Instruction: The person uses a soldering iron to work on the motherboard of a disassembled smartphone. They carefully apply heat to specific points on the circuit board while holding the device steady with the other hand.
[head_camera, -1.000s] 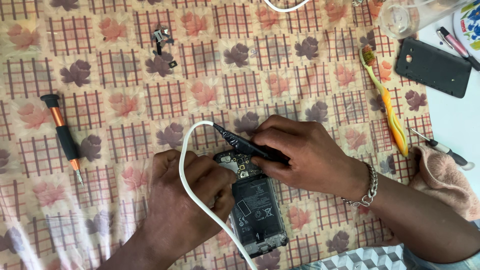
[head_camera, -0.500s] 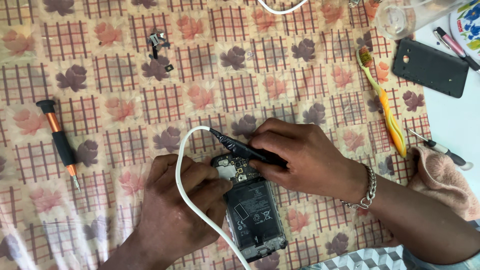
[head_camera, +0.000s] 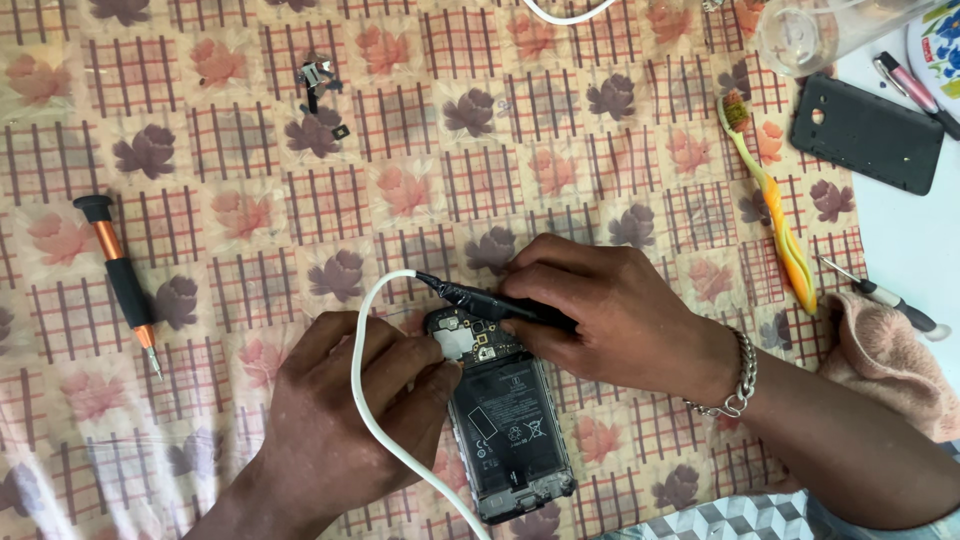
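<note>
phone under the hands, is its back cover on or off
Off. The phone lies face down with its battery and circuit board exposed; a black back cover lies apart at the upper right.

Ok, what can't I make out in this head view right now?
- Tool tip: the right hand covers where the black-taped tool meets the opened phone.
- Phone's left edge: hidden under the left hand.
- White cable: cut off by the bottom edge.
- Small metal parts at top left: too small to identify.
- Clear container: cut off by the top edge.
</note>
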